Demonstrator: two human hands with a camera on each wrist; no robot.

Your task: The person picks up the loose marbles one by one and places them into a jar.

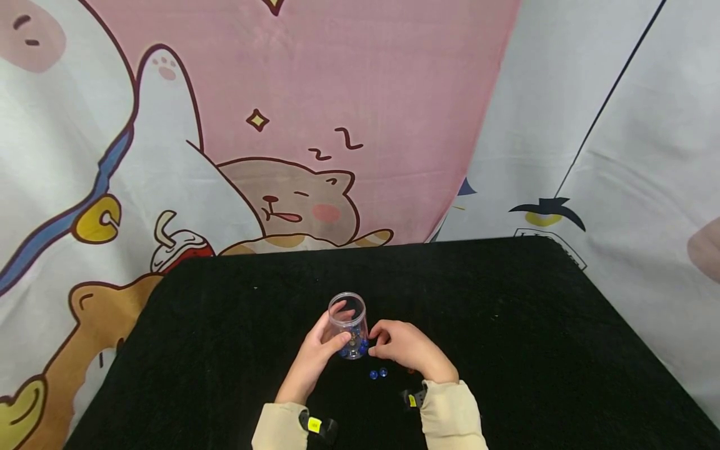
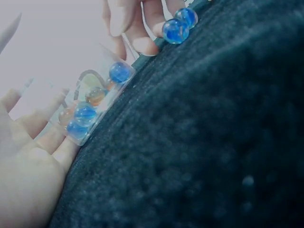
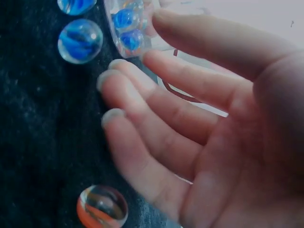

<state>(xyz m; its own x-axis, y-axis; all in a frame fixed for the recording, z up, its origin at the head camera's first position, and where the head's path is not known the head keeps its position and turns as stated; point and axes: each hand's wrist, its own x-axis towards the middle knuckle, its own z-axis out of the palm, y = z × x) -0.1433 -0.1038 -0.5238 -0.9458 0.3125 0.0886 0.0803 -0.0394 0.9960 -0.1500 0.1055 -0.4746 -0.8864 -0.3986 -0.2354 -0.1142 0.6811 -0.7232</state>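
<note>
A clear plastic jar [image 1: 347, 325] without a lid stands upright on the black cloth, with several blue and orange glass marbles [image 2: 85, 113] inside at its bottom. My left hand [image 1: 317, 353] grips the jar from the left, thumb in front and fingers behind. Just right of the jar is my right hand [image 1: 410, 350], its fingers [image 3: 175, 123] loosely bent, with nothing seen between them. Two blue marbles [image 1: 379, 374] lie on the cloth in front of the jar. Near the right hand's little-finger side rests an orange-striped marble [image 3: 102, 207], mostly hidden in the head view.
Black cloth [image 1: 534, 337] covers the table. Behind it and to the sides hang printed curtains [image 1: 394, 81] with cartoon animals. A dark strap with a yellow tag [image 1: 315, 425] sits at each wrist, by cream sleeves [image 1: 452, 412].
</note>
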